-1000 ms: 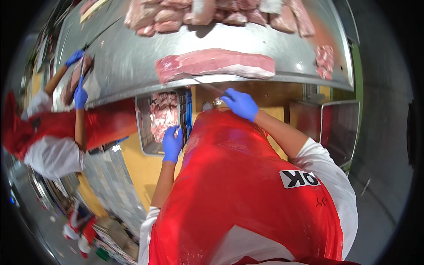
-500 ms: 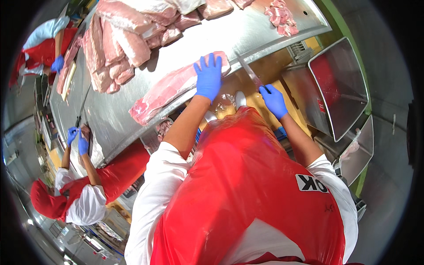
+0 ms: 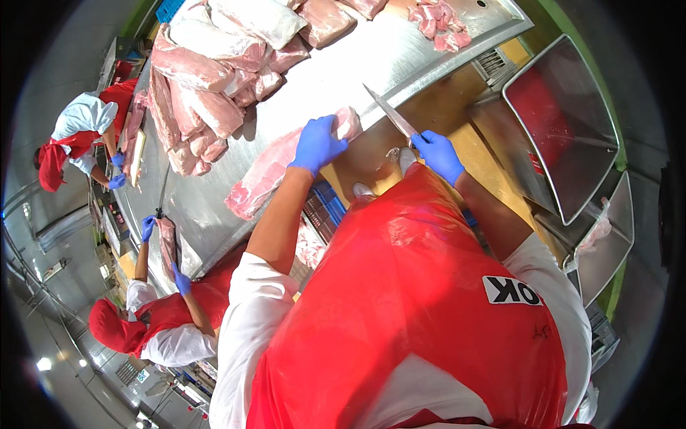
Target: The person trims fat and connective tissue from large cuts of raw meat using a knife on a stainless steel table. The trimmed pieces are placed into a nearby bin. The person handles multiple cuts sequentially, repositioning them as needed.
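Observation:
My left hand (image 3: 320, 145), in a blue glove, grips a long pale-pink pork loin (image 3: 257, 179) near its right end, fingers curled over the meat. The loin lies along the front edge of the steel table (image 3: 357, 64). My right hand (image 3: 439, 157), also gloved, is closed on the handle of a long knife (image 3: 389, 111); its blade points up and left, close to the table edge, right of the loin. Behind the loin lies a large pile of pork cuts (image 3: 207, 107), and small meat pieces (image 3: 437, 27) sit at the table's right end.
Two co-workers in red aprons (image 3: 132, 329) (image 3: 71, 129) handle meat along the table at left. Below the table are blue crates (image 3: 325, 204) and a crate with trimmings (image 3: 309, 243). Two steel bins (image 3: 554, 129) (image 3: 600, 236) stand at the right, above a yellow floor mat (image 3: 493, 164).
My left hand rose from beside the crate onto the loin; its fingers were spread and are now curled. The knife moved rightward, tip raised. The view has turned.

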Demonstrator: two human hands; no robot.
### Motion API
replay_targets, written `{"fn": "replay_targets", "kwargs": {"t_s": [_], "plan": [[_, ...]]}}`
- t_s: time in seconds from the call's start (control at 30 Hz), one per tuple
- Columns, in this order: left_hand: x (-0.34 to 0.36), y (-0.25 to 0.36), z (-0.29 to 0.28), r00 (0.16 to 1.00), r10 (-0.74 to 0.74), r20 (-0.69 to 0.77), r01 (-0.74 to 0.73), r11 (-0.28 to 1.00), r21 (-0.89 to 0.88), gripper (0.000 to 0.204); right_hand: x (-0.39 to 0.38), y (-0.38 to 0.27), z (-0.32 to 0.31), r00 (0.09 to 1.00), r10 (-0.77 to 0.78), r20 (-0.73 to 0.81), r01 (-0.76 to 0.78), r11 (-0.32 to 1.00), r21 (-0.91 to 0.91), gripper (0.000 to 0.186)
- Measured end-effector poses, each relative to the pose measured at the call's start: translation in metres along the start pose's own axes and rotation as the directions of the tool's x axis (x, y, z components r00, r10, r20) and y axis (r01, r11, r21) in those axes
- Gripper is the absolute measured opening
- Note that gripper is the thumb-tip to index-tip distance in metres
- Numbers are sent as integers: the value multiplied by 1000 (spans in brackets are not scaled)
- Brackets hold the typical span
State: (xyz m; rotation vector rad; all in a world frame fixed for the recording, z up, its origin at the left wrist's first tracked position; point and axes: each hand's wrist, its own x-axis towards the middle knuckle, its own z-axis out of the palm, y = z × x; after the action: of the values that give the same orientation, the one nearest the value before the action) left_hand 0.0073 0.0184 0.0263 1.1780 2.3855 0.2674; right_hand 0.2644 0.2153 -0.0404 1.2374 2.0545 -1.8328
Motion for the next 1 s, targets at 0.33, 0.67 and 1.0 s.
{"fn": "replay_targets", "kwargs": {"t_s": [0.33, 0.67, 1.0], "plan": [[-51, 14, 29, 911, 143, -387, -177, 983, -55, 35, 19, -72, 30, 975, -114, 189, 171, 931, -323, 52], [-109, -6, 22, 781, -29, -623, -5, 999, -53, 27, 7, -26, -4, 956, -182, 230, 276, 824, -495, 48], [-150, -7, 30, 804, -203, -559, 102, 973, -206, 23, 30, -67, 51, 921, -299, 251, 384, 802, -457, 49]]}}
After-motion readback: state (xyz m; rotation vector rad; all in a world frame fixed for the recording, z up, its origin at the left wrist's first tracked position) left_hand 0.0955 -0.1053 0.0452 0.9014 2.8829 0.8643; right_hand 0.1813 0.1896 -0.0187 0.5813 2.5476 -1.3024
